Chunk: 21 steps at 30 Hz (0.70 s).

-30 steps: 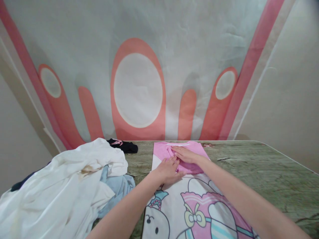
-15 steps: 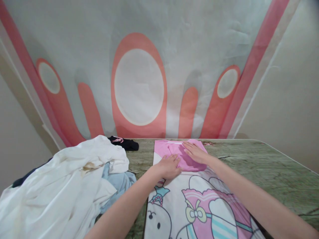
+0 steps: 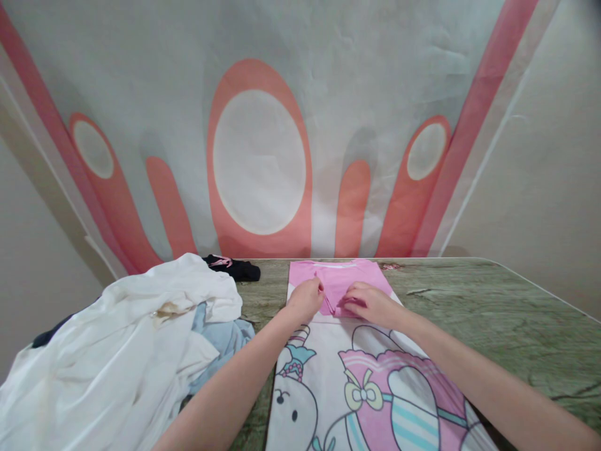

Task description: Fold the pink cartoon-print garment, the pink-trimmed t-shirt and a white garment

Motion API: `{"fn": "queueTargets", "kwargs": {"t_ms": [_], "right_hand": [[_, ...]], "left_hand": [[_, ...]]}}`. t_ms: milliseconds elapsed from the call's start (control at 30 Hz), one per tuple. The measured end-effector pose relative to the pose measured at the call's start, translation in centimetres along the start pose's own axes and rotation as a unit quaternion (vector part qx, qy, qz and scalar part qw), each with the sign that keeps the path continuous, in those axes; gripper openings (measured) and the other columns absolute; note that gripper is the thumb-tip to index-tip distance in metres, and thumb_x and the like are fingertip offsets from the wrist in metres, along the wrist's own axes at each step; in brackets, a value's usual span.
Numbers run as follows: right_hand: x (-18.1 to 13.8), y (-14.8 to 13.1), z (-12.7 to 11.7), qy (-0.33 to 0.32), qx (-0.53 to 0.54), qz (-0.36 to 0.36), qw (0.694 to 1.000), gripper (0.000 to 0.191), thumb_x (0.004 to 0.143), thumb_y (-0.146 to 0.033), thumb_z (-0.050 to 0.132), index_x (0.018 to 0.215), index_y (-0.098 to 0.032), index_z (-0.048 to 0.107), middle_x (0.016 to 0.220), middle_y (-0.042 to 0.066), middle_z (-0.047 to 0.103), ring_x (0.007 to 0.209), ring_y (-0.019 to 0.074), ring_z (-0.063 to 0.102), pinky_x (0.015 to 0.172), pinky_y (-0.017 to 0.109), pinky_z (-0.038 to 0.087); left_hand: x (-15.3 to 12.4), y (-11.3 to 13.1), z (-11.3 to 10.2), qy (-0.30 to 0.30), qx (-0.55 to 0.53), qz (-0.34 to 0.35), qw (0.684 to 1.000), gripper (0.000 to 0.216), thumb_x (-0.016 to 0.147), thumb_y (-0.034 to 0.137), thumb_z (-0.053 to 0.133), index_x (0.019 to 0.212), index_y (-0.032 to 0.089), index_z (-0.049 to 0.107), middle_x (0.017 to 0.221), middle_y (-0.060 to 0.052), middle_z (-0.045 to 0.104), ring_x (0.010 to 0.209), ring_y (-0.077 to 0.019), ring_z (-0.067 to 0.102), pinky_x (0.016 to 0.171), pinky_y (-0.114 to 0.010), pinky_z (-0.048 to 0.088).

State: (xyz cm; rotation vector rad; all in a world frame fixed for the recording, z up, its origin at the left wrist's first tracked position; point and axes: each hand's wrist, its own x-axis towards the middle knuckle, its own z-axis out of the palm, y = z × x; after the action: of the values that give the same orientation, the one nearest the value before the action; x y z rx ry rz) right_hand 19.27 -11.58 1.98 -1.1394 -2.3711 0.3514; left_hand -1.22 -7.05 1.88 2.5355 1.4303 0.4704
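A white shirt with a pink top part and a cartoon print [image 3: 370, 366] lies spread flat on the table, running from the far edge toward me. Its pink fabric [image 3: 335, 282] is folded inward near the neck end. My left hand [image 3: 307, 302] is closed in a pinch on the left part of the pink fabric. My right hand [image 3: 369, 304] pinches the pink fabric close to its lower edge, on the right. A small gap separates the two hands, and a crease stands up between them.
A large heap of white clothes [image 3: 117, 338] covers the table's left side, with a light blue garment [image 3: 230, 344] under it. Behind lies a black folded piece [image 3: 241, 270]. The wood-patterned table [image 3: 479, 307] meets a printed wall backdrop [image 3: 399, 69].
Both hands lay flat with stretched fingers on the pink fabric. Now their fingers have curled into pinches, and my right hand has come down toward me, baring the neckline.
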Motion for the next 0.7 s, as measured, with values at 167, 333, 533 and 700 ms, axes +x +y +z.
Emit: {"fn": "queueTargets", "kwargs": {"t_ms": [167,333,533,700], "right_hand": [[0.7,-2.4,0.9,-0.029,-0.011,0.015,0.999,0.023,0.069,-0.032,0.067,0.087,-0.019,0.066,0.084,0.005,0.061,0.079,0.0194,0.056,0.071,0.030,0.044],[0.7,-1.4,1.9,0.008,0.026,0.074,0.997,0.017,0.081,-0.027,0.052,0.078,-0.018,0.066,0.075,0.005,0.063,0.069,0.0169,0.056,0.066,0.028,0.043],[0.7,-0.6,1.4,0.095,0.096,0.110,0.985,0.023,0.081,-0.032,0.049,0.074,-0.017,0.066,0.069,0.003,0.063,0.066,0.0160,0.055,0.061,0.028,0.042],[0.7,0.3,1.8,0.147,0.191,0.173,0.955,0.025,0.076,-0.041,0.055,0.075,-0.017,0.058,0.065,0.000,0.059,0.058,0.0131,0.052,0.053,0.025,0.041]], "left_hand": [[-0.1,-0.5,-0.2,-0.003,-0.021,0.012,1.000,0.017,0.079,0.018,0.046,0.087,0.014,0.061,0.089,-0.007,0.064,0.085,-0.0179,0.059,0.074,-0.026,0.043],[-0.5,0.2,-0.7,-0.037,-0.030,0.013,0.999,0.018,0.078,0.024,0.048,0.083,0.014,0.063,0.081,-0.007,0.065,0.074,-0.0178,0.059,0.066,-0.025,0.042],[-1.1,1.7,-2.0,-0.116,-0.043,0.036,0.992,0.027,0.076,0.039,0.053,0.069,0.015,0.064,0.066,-0.004,0.064,0.062,-0.0167,0.057,0.054,-0.023,0.037],[-1.4,2.1,-2.4,-0.163,-0.057,0.054,0.984,0.023,0.062,0.033,0.067,0.078,0.017,0.064,0.070,0.000,0.063,0.063,-0.0142,0.056,0.052,-0.020,0.035]]}}
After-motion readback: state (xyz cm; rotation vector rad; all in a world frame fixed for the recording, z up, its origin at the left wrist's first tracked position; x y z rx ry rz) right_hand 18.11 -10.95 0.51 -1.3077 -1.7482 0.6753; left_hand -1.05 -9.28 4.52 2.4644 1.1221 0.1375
